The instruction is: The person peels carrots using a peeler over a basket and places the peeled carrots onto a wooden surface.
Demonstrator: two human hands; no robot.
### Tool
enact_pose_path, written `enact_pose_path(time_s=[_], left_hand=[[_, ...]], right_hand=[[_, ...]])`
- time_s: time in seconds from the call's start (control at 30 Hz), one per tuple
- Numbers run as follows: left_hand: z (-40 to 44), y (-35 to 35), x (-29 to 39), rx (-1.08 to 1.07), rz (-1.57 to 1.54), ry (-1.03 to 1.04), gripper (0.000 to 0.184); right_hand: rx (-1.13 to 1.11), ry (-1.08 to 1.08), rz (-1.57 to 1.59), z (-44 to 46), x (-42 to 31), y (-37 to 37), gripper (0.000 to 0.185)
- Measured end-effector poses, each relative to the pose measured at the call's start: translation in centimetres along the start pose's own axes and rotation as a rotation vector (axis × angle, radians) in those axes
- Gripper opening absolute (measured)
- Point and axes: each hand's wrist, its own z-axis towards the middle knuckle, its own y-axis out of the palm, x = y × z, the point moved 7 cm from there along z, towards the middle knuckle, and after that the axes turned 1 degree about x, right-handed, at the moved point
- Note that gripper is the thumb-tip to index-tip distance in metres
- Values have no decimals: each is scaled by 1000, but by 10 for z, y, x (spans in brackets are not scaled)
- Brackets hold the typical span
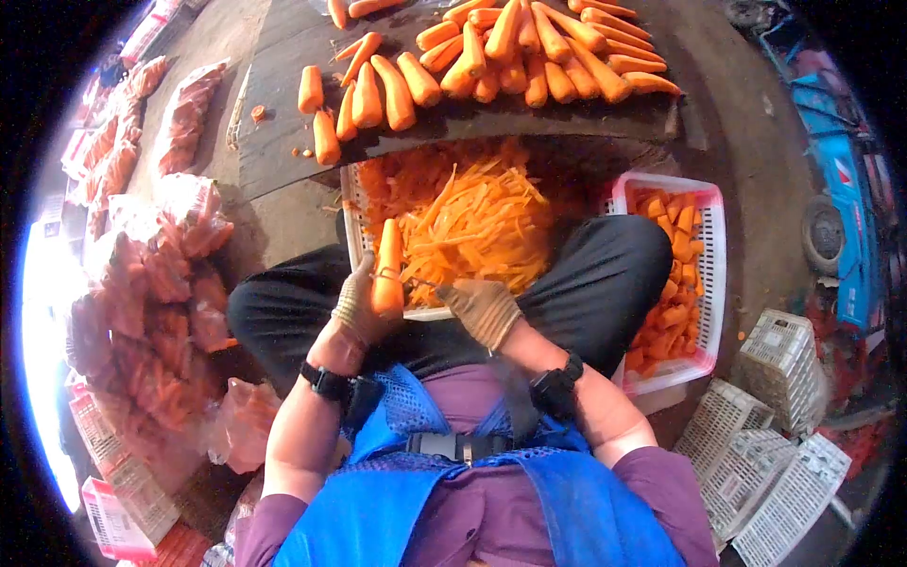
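My left hand [357,304], in a worn glove, is closed round the lower part of an upright orange carrot [388,257]. Just right of it, my gloved right hand [484,312] grips a thin peeler [416,281] whose far end reaches the carrot. Both hands are above the near edge of a basket [355,213] between my legs. Long orange peelings [482,222] fill that basket. The fingertips of my right hand are partly hidden by its glove and the angle.
Ahead, many whole carrots [557,47] lie on a dark board [274,142]. A pink-and-white crate [715,283] of carrot pieces [673,302] stands beside my right knee. Bagged carrots [151,321] are piled at left. Empty crates [779,364] and a blue vehicle [841,189] are at right.
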Motion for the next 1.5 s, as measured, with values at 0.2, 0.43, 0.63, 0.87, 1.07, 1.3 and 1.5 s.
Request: enact_pose_path(time_s=[0.2, 0.43, 0.63, 0.87, 1.07, 1.3, 1.5], left_hand=[[-6, 40, -3, -32, -103, -15, 43], [5, 5, 1, -90, 153, -13, 43], [-84, 20, -9, 50, 546, -93, 40], [-106, 14, -9, 41, 492, -49, 47], [-41, 17, 3, 71, 252, 77, 46], [17, 8, 7, 14, 131, 101, 44], [1, 20, 10, 89, 331, 138, 45]], right_hand=[[-46, 88, 22, -3, -1, -3, 54], [-138, 109, -95, 0, -9, -2, 64], [-54, 250, -51, 4, 15, -5, 67], [64, 255, 57, 7, 21, -12, 66], [60, 138, 98, 0, 5, -16, 60], [-2, 102, 175, -4, -11, -17, 56], [-9, 45, -7, -2, -8, -9, 55]])
